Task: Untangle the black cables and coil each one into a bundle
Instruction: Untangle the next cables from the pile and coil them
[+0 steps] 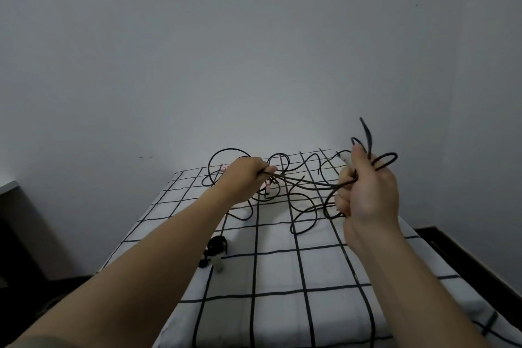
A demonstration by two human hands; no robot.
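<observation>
**Matt cable on creased cotton-like cloth**

The black cables [310, 183] have a thin, smooth sheath that looks like rubber or soft plastic, matt, with no shine along the loops. The small coiled bundle [216, 244] near the bed's left edge has the same dull black finish, and the plug [219, 264] on it looks like pale, slightly glossy plastic. The bed sheet [282, 271] is woven cloth, white with thin black grid lines, matt and softly creased. Along the bed's right edge the frame [466, 265] looks like dark wood with a faint sheen. The wall [254, 51] is smooth, flat paint, matt grey-white.
</observation>
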